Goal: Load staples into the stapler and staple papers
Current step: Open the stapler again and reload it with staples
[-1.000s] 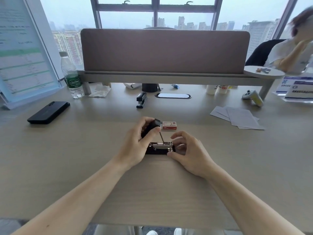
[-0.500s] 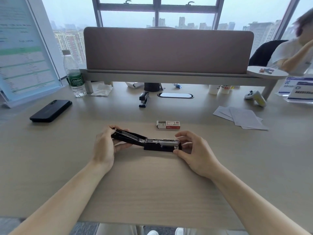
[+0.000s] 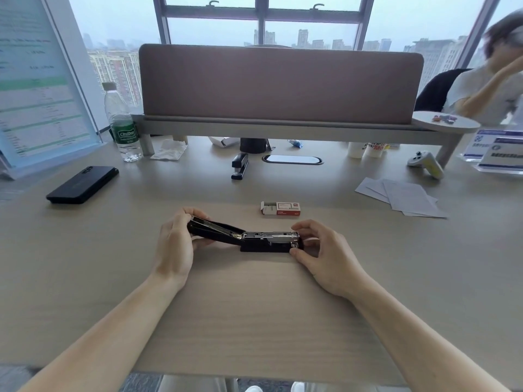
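A black stapler lies on the desk in front of me, swung fully open. Its cover is folded back to the left and its metal staple channel faces up on the right. My left hand grips the far end of the folded-back cover. My right hand pinches the front end of the base and channel. A small red and white staple box lies just behind the stapler with its left flap open. Loose white papers lie at the right.
A second black stapler stands further back. A dark phone and a water bottle are at the left, a game controller at the right. A shelf with a divider panel crosses the back. Another person sits at the far right.
My left hand has swung the stapler's cover from upright over to the left until it lies nearly flat. My right hand has stayed on the front end.
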